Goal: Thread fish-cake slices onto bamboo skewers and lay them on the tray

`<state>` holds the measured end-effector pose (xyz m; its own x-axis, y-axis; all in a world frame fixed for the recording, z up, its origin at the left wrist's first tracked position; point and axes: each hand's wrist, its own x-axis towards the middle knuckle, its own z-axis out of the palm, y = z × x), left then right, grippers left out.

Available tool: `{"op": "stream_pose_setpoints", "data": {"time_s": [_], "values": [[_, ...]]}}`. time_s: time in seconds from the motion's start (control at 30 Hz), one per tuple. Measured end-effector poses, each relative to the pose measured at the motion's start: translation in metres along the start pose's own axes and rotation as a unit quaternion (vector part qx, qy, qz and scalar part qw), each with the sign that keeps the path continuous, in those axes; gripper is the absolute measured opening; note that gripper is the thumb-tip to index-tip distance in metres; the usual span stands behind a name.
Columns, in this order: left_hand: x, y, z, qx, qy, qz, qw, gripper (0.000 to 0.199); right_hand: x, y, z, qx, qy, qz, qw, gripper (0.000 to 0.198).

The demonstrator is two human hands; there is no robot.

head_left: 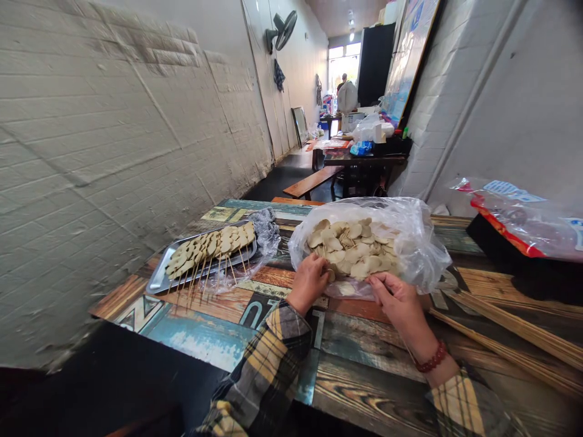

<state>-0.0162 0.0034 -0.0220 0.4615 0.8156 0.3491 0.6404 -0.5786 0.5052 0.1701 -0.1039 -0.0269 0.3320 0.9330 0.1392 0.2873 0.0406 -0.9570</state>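
Note:
An open clear plastic bag (421,261) holds a heap of thin, round, beige slices (353,246). At the heap's near left edge, my left hand (311,282) has its fingers curled together against the slices. My right hand (397,300) pinches thumb and forefinger at the bag's near edge. What either hand holds is hidden or too small to make out. To the left, a metal tray (157,282) carries rows of similar slices threaded on skewers (214,249), their bare stick ends pointing toward me.
Bundles of bare wooden sticks (514,328) lie at the right of the patterned table (364,352). Behind them stands a black container (496,243) with red-edged plastic packaging. Crumpled plastic (266,233) lies beside the tray. Farther back are a bench (314,182), another table and a person.

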Motion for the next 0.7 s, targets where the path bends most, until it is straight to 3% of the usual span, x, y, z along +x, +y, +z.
{"op": "stream_pose_setpoints", "data": {"time_s": [0.13, 0.3, 0.37, 0.47, 0.6, 0.7], "values": [[0.007, -0.006, 0.000, -0.158, 0.028, -0.077, 0.984, 0.007, -0.002, -0.003, 0.001, 0.006, -0.010, -0.002, 1.000, 0.034], [0.010, -0.007, -0.003, -0.413, 0.058, -0.177, 0.891, 0.017, -0.006, -0.005, 0.000, 0.010, -0.023, 0.005, 1.000, 0.034], [0.010, -0.007, -0.002, -0.436, 0.050, -0.183, 0.880, 0.021, -0.005, -0.007, -0.003, 0.018, -0.001, 0.015, 1.000, 0.034], [0.009, -0.006, 0.003, -0.365, 0.023, -0.146, 0.919, 0.015, -0.002, -0.011, -0.010, 0.059, 0.045, 0.026, 0.997, 0.034], [0.006, -0.001, 0.007, -0.145, 0.014, -0.057, 0.988, 0.015, 0.002, -0.020, -0.014, 0.120, 0.082, 0.038, 0.989, 0.034], [0.005, 0.006, 0.006, -0.015, 0.039, -0.010, 0.999, 0.017, 0.003, -0.022, -0.012, 0.132, 0.082, 0.033, 0.987, 0.034]]}}
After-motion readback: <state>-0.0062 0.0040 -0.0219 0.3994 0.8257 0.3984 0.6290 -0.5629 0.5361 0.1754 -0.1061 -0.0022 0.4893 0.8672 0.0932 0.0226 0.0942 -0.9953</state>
